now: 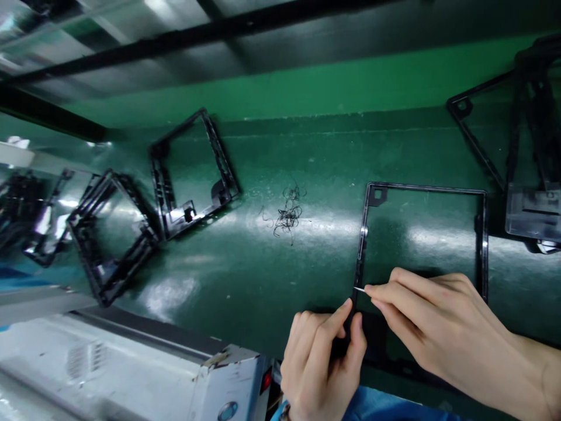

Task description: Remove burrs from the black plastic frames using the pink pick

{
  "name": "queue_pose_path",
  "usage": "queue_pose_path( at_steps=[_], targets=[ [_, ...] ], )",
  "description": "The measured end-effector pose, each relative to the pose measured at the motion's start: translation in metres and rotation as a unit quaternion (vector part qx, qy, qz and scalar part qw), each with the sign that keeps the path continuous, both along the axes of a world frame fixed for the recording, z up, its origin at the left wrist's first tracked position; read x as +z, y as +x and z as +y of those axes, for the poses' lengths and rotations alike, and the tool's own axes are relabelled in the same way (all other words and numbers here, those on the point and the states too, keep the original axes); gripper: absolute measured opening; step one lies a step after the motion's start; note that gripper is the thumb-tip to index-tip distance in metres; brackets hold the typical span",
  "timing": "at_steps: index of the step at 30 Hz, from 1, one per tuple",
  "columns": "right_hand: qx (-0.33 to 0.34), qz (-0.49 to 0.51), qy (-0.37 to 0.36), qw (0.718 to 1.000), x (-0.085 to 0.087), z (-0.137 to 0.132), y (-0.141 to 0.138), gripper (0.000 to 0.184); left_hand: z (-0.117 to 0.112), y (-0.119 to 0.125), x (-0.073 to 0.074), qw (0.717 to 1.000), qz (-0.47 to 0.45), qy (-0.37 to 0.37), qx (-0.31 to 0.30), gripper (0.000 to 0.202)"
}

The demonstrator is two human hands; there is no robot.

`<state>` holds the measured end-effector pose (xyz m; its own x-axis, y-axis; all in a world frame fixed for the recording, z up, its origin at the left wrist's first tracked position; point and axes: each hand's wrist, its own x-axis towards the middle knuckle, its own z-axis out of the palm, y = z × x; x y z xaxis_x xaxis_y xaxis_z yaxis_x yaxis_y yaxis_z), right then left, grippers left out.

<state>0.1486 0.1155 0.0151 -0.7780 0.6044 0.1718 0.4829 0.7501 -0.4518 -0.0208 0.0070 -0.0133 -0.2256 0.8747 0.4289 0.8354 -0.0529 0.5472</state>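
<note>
A black rectangular plastic frame [425, 188] lies in front of me, its near side partly hidden by my hands. My left hand [322, 356] pinches the frame's left side near the lower corner between thumb and fingers. In my right hand [433, 316] is a thin pointed light-coloured tool [359, 289], mostly covered by the fingers. The tool's tip touches or lies just over the left side of the frame, slightly above my left fingertips. I cannot make out the tool's exact kind.
Thin black plastic shavings [288, 217] lie mid-table. Left of them stands another black frame [219, 152], with more stacked frames [114, 234] beyond. Several black frames [532, 146] lean at the right. A scuffed white metal machine [144, 362] fills the lower left. A dark bar [245, 26] crosses above the green tabletop.
</note>
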Motion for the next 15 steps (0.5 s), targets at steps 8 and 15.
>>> queue_pose_path(
  at_steps=[8,15],
  targets=[
    [-0.009,0.031,-0.042,0.999,-0.0008,-0.0004,0.0009,0.042,0.0014,0.0001,-0.0001,1.0,0.002,0.012,-0.001,0.028],
    [-0.003,0.034,-0.042,0.999,0.0002,0.0008,0.0002,0.045,0.0007,0.001,0.0009,1.0,-0.002,0.01,0.0,0.028]
  ],
)
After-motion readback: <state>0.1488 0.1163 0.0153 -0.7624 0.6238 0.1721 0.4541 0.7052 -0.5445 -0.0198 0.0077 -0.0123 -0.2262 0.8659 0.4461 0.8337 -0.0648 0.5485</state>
